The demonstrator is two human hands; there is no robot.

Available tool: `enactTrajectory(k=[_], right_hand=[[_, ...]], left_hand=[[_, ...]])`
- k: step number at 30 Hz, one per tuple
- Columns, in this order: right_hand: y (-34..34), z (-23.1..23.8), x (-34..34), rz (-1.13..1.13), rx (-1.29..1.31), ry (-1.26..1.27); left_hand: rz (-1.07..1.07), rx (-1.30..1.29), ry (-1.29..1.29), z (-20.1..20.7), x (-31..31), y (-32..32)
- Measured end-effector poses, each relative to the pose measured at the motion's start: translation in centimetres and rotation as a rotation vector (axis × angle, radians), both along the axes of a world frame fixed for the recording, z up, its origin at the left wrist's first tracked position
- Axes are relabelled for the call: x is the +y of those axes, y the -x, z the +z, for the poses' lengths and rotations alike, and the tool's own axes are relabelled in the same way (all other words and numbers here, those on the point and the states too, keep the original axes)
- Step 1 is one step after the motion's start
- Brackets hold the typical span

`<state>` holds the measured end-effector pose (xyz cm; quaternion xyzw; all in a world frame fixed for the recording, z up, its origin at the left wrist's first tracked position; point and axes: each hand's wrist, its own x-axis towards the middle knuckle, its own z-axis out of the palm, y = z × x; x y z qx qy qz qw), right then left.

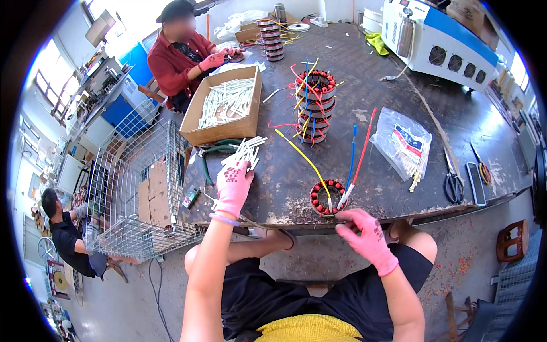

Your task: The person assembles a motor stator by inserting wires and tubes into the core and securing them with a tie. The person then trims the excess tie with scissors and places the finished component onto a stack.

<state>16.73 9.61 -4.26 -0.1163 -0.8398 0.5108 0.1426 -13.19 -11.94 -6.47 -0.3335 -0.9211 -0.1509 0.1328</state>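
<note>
My left hand (233, 187), in a pink glove, is closed at a fanned bunch of thin white tubes (246, 151); its fingertips are partly hidden among them. My right hand (366, 236), also gloved in pink, is curled in a pinch beside the table's front edge. What it pinches, if anything, is too small to make out. Just beyond its fingertips a ring-shaped motor stator (317, 202) with red-brown windings lies on the table. From it rise a yellow lead (310, 162), a blue lead (351, 149) and a red lead (364, 149); white tubes cover their lower ends.
A cardboard box (257, 108) of white tubes stands left of a stack of stators (314, 108). To the right lie a plastic bag (387, 128), scissors (453, 187), a phone (475, 183) and pliers (484, 170). A co-worker (185, 65) sits across; a wire cage (122, 171) adjoins the table.
</note>
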Motion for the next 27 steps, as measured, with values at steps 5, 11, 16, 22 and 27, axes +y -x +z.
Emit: enactTrajectory(k=[5, 11, 16, 22, 27], right_hand=[[-1.2, 1.2, -1.6, 0.041, 0.002, -0.009], [-1.9, 1.5, -3.8, 0.163, 0.002, -0.016], [-1.5, 1.3, -5.4, 0.252, -0.021, 0.022], [-1.0, 1.1, -6.6, 0.297, 0.002, 0.036], [-1.1, 1.0, -6.8, 0.3, -0.016, 0.026]], left_hand=[[0.129, -0.071, 0.04, -0.4, 1.0, -0.1], [0.119, -0.161, -0.105, -0.3, -0.4, -0.7], [0.037, -0.134, -0.173, -1.1, -1.5, -1.3], [0.075, -0.086, -0.06, -1.4, -0.7, -0.7], [0.084, -0.179, -0.19, -1.0, -1.0, -1.4]])
